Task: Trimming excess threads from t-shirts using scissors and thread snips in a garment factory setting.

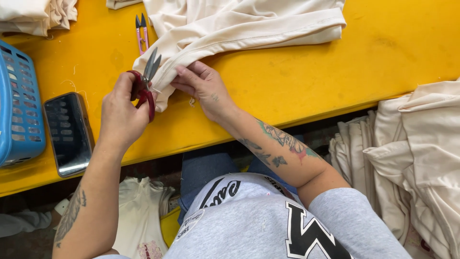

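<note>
My left hand grips a pair of red-handled thread snips, blades pointing up at the edge of a cream garment spread over the yellow table. My right hand pinches the garment's folded corner just right of the blades, fingers pressed on the hem. A short loose thread dangles below that corner.
A second pair of pink snips lies on the table above my hands. A dark phone and a blue plastic basket sit at the left. Cream garments are piled at top left and beside the table at right.
</note>
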